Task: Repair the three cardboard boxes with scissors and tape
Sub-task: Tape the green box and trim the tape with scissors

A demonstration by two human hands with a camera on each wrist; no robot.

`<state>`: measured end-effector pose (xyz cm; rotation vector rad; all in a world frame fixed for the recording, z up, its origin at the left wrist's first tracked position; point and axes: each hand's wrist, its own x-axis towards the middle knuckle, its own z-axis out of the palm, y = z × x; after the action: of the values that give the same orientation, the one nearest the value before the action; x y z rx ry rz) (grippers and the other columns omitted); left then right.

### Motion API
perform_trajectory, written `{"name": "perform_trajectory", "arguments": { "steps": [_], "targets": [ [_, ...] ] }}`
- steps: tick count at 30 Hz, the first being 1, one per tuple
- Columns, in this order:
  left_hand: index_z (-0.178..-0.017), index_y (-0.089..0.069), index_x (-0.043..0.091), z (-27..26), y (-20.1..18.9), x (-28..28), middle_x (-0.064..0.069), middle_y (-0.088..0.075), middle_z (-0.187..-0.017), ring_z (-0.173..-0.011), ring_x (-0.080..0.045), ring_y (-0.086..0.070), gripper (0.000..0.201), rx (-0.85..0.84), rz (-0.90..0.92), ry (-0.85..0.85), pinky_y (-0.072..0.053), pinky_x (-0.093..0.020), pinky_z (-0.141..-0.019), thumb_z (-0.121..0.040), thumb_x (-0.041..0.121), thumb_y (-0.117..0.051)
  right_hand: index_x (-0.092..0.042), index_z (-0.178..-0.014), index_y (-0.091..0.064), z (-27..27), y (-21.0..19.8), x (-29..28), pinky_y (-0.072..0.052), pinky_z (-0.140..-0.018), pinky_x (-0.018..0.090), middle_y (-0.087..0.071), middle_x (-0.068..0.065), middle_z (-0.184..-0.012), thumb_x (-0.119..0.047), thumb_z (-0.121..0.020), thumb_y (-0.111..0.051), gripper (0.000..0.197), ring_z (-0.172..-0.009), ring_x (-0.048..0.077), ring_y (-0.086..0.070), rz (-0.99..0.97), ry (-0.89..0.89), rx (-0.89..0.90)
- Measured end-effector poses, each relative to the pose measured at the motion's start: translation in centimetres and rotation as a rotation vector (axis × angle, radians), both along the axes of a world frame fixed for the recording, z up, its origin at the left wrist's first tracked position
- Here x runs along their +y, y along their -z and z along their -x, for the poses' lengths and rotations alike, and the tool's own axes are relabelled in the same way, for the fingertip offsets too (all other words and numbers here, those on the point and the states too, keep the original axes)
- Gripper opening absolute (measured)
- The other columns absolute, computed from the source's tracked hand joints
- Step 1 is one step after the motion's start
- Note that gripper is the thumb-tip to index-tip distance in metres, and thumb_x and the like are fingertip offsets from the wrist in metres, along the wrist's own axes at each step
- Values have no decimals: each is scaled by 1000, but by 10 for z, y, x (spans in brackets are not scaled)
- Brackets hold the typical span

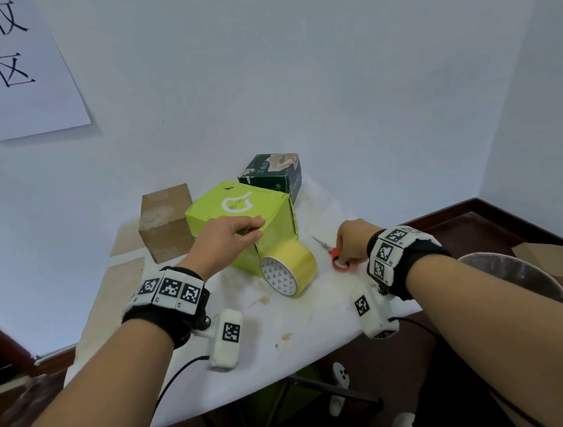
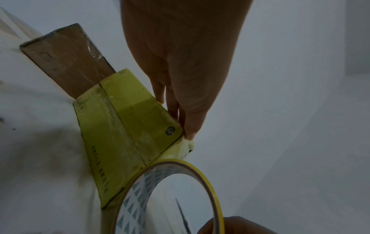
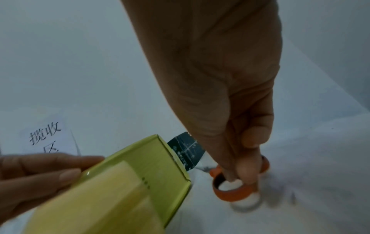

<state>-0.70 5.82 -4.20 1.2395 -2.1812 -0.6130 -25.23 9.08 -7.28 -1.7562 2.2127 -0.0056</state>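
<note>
While the left hand (image 1: pixel 227 237) lies flat on the green box (image 1: pixel 238 207), fingers straight, the right hand (image 1: pixel 353 240) pinches the scissors (image 1: pixel 338 259); tape (image 1: pixel 288 267) stands between them.

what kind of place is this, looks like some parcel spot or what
Probably a parcel drop-off or collection corner. A paper sign on the wall reads 揽收区, parcel pickup area; boxes such as the brown cardboard box sit on a small white table with a tape roll.
</note>
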Motion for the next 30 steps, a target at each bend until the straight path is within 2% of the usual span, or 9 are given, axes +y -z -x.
{"name": "perform_trajectory", "arguments": {
  "steps": [2, 4, 7, 9, 12, 16, 18, 22, 30],
  "targets": [
    [-116, -70, 20, 0, 0, -1, 10, -66, -118, -102, 5, -57, 27, 27, -33, 16, -33, 7, -79, -90, 19, -66, -4, -108, -64, 4, -3, 0, -52, -80, 31, -69, 12, -104, -16, -83, -68, 28, -85, 23, -61, 66, 74, -116],
    [-114, -70, 21, 0, -2, -3, 13, -66, -118, -104, 8, -57, 26, 67, -102, 54, -36, 2, -87, -89, 17, -68, -8, -95, -65, 8, -4, -1, -53, -74, 29, -69, 6, -86, -13, -85, -65, 11, -73, 20, -64, 177, 165, -287],
    [-109, -72, 24, -1, -8, -9, 14, -66, -118, -110, 4, -59, 25, 84, -206, 142, -41, -18, -102, -86, 14, -70, -13, -95, -64, 11, -8, -1, -53, -73, 31, -63, 2, -80, -11, -83, -65, 12, -62, 19, -64, 435, 235, -533],
    [-107, -72, 23, 1, -14, -12, 13, -68, -116, -111, 5, -58, 25, 60, -234, 206, -40, -15, -100, -85, 10, -71, -13, -102, -66, 12, -14, -2, -53, -76, 34, -64, 3, -86, -12, -83, -63, 19, -71, 25, -68, 587, 227, -555],
    [-107, -72, 22, 1, -20, -17, 14, -68, -116, -112, 11, -55, 26, 28, -256, 262, -35, -5, -96, -85, 9, -71, -18, -105, -62, 3, -25, -3, -47, -73, 29, -65, 1, -89, -16, -88, -58, 19, -77, 22, -66, 722, 189, -658],
    [-105, -72, 32, -5, -17, -25, 17, -66, -119, -120, 6, -51, 26, 0, -246, 245, -34, -26, -111, -87, 14, -70, -14, -116, -53, -13, -28, -8, -40, -76, 28, -68, 8, -100, -13, -93, -47, 23, -91, 25, -57, 652, 74, -666],
    [-107, -71, 36, -7, -13, -24, 19, -63, -124, -130, 6, -40, 26, -1, -225, 230, -27, -30, -116, -87, 20, -70, -10, -117, -53, -17, -25, -10, -40, -74, 27, -65, 10, -95, -11, -94, -45, 24, -87, 26, -55, 581, 60, -693],
    [-113, -69, 35, -12, -5, -17, 18, -50, -139, -139, 4, -23, 29, 48, -233, 218, -18, -28, -115, -88, 20, -69, -9, -116, -51, -19, -25, -10, -45, -77, 32, -67, 15, -99, -18, -94, -47, 24, -91, 28, -60, 581, 99, -669],
    [-104, -70, 21, -9, -21, -16, 12, -64, -122, -112, 18, -50, 29, -3, -273, 281, -37, -10, -97, -88, -3, -63, -14, -107, -50, -20, -29, 3, -51, -82, 43, -67, 12, -99, -39, -91, -45, 30, -88, 35, -65, 686, 239, -444]
  ]
}}
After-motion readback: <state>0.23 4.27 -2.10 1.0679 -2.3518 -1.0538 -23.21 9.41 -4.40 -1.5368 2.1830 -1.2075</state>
